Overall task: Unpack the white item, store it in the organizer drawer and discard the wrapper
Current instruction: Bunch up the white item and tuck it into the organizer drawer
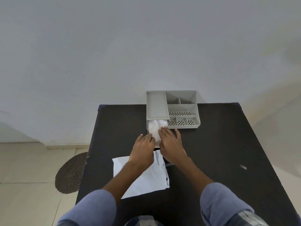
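A grey organizer (182, 108) stands at the far edge of the black table (219, 144). Its drawer (147, 128) is pulled out toward me on the left side. A soft white item (156, 128) lies in the drawer, bulging above its rim. My left hand (145, 144) rests on the item's near left part with curled fingers. My right hand (171, 142) lies flat on its near right part, fingers spread. The empty white wrapper (146, 178) lies flat on the table under my forearms.
A small scrap (243, 167) lies on the table at the right. A round woven mat (71, 173) sits on the tiled floor left of the table. A pale wall rises right behind the organizer.
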